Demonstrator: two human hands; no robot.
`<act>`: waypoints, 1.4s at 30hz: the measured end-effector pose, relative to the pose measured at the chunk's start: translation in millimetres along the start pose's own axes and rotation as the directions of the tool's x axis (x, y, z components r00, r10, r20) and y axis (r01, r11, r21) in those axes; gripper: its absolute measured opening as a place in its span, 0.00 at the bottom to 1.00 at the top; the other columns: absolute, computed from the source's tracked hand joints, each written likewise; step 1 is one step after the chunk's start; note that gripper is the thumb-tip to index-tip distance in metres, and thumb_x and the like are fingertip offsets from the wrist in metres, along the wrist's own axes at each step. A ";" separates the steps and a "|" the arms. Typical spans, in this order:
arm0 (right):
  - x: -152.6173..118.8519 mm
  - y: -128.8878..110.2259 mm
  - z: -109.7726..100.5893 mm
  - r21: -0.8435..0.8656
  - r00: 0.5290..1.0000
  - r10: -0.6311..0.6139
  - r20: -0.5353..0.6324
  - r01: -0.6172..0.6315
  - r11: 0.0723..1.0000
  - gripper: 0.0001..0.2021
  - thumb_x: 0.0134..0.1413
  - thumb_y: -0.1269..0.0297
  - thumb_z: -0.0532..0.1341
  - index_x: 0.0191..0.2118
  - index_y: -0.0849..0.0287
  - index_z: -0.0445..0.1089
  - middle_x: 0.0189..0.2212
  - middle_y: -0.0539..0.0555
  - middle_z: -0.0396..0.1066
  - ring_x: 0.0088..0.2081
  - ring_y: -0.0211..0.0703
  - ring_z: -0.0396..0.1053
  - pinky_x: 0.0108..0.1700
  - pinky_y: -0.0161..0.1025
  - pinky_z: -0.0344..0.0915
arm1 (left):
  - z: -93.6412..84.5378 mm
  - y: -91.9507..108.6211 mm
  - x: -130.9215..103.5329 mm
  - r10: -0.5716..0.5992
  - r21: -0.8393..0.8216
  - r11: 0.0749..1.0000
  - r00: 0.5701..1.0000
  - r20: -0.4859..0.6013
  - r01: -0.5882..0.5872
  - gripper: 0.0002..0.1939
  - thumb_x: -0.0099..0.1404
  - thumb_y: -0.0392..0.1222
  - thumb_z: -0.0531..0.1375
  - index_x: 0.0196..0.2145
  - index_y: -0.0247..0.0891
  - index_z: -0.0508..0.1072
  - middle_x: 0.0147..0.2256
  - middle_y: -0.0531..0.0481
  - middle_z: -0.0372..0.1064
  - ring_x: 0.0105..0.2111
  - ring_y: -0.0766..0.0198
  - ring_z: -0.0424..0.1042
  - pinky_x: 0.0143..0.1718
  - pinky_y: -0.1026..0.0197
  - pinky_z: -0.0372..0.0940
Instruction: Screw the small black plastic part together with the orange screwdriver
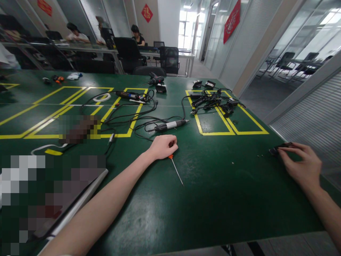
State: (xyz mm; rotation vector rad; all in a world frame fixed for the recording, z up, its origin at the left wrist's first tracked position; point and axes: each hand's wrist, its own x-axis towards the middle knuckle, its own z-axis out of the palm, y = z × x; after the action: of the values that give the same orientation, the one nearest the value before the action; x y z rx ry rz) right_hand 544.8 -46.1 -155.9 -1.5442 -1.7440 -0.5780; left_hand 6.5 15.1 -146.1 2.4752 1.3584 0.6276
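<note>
My left hand (164, 146) is closed around the handle of a screwdriver (177, 171), whose thin metal shaft points down toward the front of the green table. An orange collar shows just below the fist; most of the handle is hidden. Just behind that hand lies a grey and black electric screwdriver (170, 126) with a cord. At the right edge of the table, my right hand (302, 161) pinches a small black part (282, 146) between thumb and fingers. What kind of part it is I cannot make out. Tiny screws (260, 156) lie beside it.
Yellow tape (217, 134) marks boxes on the green table (213, 199). Black cables and parts (210, 100) lie in the right boxes. A second corded tool (130, 96) and a drill (156, 80) lie farther back. A blurred-out device (101, 177) is at left. People sit beyond.
</note>
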 end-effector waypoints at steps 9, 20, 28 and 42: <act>1.2 -2.7 0.2 0.086 0.988 0.157 -0.004 -0.156 0.984 0.11 0.55 0.53 0.64 0.33 0.55 0.77 0.43 0.60 0.76 0.49 0.63 0.76 0.53 0.62 0.72 | -0.4 1.2 0.2 -0.004 -0.003 1.000 1.000 0.001 0.004 0.06 0.62 0.41 0.55 0.28 0.40 0.70 0.29 0.52 0.72 0.30 0.61 0.69 0.31 0.61 0.56; 12.3 -10.4 4.1 0.534 0.780 0.593 0.200 -0.594 0.602 0.36 0.23 0.58 0.78 0.45 0.52 0.67 0.37 0.54 0.73 0.50 0.65 0.74 0.58 0.70 0.67 | -0.2 0.5 0.2 0.000 -0.002 1.000 1.000 0.003 0.000 0.06 0.62 0.41 0.55 0.28 0.40 0.68 0.29 0.52 0.72 0.30 0.61 0.69 0.31 0.61 0.56; 14.8 -15.2 7.0 0.384 0.813 0.571 0.114 -0.566 0.729 0.30 0.33 0.54 0.76 0.46 0.58 0.74 0.38 0.59 0.77 0.45 0.63 0.77 0.52 0.64 0.74 | -0.2 0.6 0.0 0.000 -0.001 1.000 1.000 -0.003 0.000 0.06 0.62 0.41 0.55 0.28 0.40 0.68 0.29 0.53 0.71 0.30 0.62 0.69 0.31 0.61 0.55; 10.0 -14.1 10.8 0.525 0.784 0.604 0.142 -0.577 0.626 0.29 0.35 0.58 0.76 0.48 0.58 0.75 0.40 0.60 0.81 0.51 0.63 0.77 0.60 0.66 0.68 | 1.8 -0.5 0.4 0.003 -0.003 1.000 1.000 -0.008 -0.003 0.06 0.62 0.41 0.55 0.28 0.39 0.68 0.28 0.53 0.71 0.29 0.62 0.68 0.31 0.62 0.55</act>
State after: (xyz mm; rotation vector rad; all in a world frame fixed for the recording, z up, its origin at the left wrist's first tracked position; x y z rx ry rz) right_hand 528.5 -34.2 -153.4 -1.5263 -1.0929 0.2176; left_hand 7.1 15.6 -147.7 2.4759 1.3557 0.6396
